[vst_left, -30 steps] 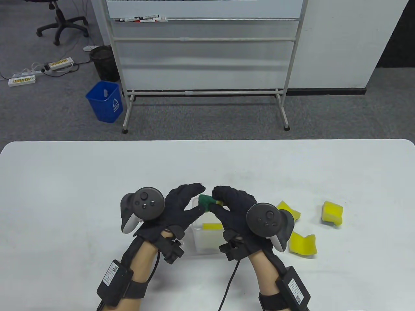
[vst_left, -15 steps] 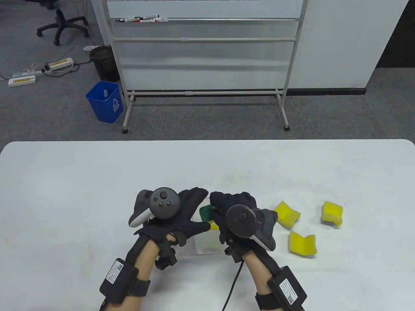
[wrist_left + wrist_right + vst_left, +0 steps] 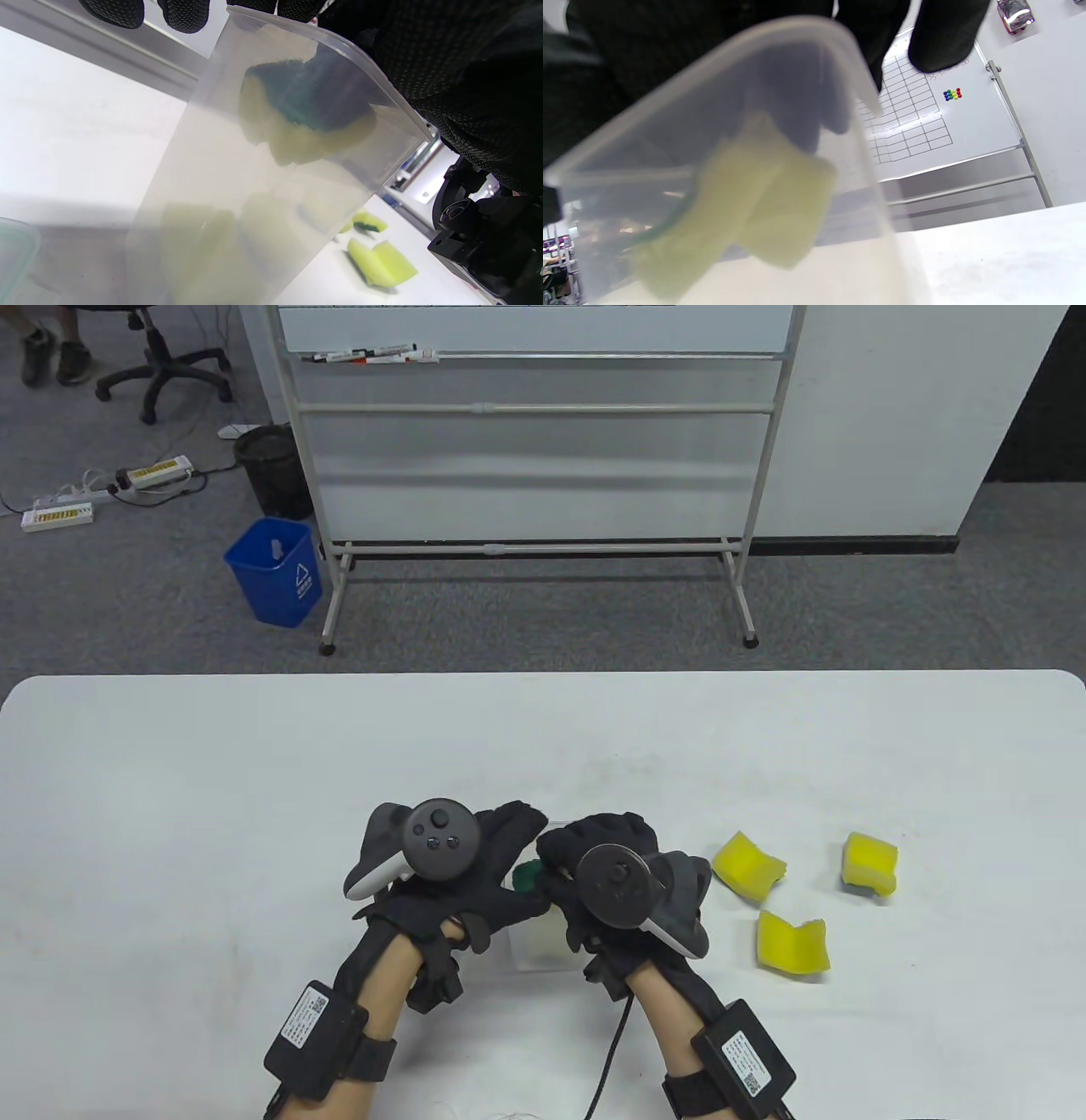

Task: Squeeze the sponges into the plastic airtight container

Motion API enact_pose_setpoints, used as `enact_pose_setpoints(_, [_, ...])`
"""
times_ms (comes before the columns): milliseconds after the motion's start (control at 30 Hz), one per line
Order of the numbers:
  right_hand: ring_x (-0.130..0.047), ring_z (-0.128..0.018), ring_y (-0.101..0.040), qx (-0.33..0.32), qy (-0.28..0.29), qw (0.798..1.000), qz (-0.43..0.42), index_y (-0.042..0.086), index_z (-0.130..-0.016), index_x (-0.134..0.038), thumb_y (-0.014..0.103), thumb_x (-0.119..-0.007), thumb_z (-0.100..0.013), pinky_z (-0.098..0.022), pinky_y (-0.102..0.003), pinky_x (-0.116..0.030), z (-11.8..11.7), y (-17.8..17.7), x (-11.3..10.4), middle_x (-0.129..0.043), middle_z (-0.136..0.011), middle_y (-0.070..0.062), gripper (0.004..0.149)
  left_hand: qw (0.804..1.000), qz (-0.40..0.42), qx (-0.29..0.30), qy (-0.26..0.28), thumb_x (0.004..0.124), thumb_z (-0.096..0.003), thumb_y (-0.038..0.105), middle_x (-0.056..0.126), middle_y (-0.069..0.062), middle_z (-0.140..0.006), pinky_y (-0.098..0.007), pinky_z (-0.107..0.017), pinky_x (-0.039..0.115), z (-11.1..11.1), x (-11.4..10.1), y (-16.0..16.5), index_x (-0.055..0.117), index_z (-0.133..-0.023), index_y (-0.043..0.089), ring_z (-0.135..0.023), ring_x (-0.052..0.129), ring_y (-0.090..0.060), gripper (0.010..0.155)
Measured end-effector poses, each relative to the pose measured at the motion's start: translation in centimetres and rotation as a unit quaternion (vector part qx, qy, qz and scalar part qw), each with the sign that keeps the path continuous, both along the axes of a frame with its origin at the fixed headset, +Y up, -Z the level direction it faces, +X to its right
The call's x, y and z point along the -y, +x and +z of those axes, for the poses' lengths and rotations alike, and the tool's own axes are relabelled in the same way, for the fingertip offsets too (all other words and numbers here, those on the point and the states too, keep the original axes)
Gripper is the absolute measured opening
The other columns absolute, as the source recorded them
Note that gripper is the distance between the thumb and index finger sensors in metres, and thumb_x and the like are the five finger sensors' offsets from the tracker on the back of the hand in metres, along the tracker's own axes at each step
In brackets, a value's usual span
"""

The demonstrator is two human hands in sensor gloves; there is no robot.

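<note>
Pushing the green-and-yellow sponge (image 3: 305, 114) down through the mouth of the clear container (image 3: 534, 946) near the table's (image 3: 170, 814) front edge, I hold it pinched in my right hand (image 3: 594, 865), fingers (image 3: 797, 106) curled inside the rim. My left hand (image 3: 475, 882) rests on the container's near side, though I cannot tell how tightly it holds. To do this well I should steady the walls and compress the sponge flat onto those already inside, leaving room for the three loose sponges (image 3: 747, 869) to my right.
</note>
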State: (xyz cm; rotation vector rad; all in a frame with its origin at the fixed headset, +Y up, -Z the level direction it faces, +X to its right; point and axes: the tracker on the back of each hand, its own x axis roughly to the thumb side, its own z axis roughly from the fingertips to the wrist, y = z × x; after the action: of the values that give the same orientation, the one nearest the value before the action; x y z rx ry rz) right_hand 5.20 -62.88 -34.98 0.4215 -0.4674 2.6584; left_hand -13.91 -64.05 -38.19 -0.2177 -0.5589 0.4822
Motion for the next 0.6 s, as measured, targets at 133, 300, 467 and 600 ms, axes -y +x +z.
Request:
enact_pose_setpoints(133, [-0.090,-0.086,-0.028,0.000,0.001,1.000,0.000,0.027,-0.070,-0.104,0.045,-0.098,-0.036,-0.070,-0.063,-0.062,0.0,0.1,0.0,-0.101,-0.081,0.002,0.039,1.000,0.003,0.000,-0.004,0.080,-0.0457,0.061,0.033,-0.008,-0.124,-0.070,-0.076,0.047,-0.1,0.1,-0.1,0.035,-0.113,0.026,-0.112,0.040,-0.048,0.089])
enact_pose_setpoints(300, [-0.092,-0.083,-0.030,0.005,0.014,0.998,-0.066,0.026,-0.072,-0.103,0.047,-0.094,-0.038,-0.069,-0.060,-0.065,0.2,1.2,-0.7,-0.099,-0.082,0.000,0.041,1.000,0.004,-0.001,-0.006,0.080,-0.0457,0.060,0.033,-0.008,-0.124,-0.069,-0.076,0.047,-0.1,0.1,-0.1,0.035,-0.113,0.025,-0.112,0.040,-0.048,0.088])
enact_pose_setpoints(467, [-0.094,-0.078,-0.031,0.050,0.041,0.982,-0.175,0.023,-0.078,-0.099,0.046,-0.091,-0.040,-0.067,-0.057,-0.068,0.6,4.8,-2.6,-0.097,-0.085,-0.004,0.045,1.000,0.006,-0.001,-0.007,0.080,-0.0459,0.061,0.032,-0.008,-0.124,-0.069,-0.076,0.047,-0.1,0.1,-0.1,0.036,-0.113,0.025,-0.112,0.040,-0.048,0.088])
enact_pose_setpoints(600, [-0.094,-0.078,-0.032,0.098,-0.008,0.980,-0.171,0.021,-0.079,-0.098,0.044,-0.090,-0.042,-0.067,-0.058,-0.067,0.1,7.9,-2.8,-0.097,-0.085,-0.006,0.044,1.000,0.006,0.000,-0.007,0.080,-0.0460,0.061,0.032,-0.008,-0.124,-0.070,-0.076,0.047,-0.1,0.1,-0.1,0.035,-0.113,0.025,-0.112,0.040,-0.048,0.088])
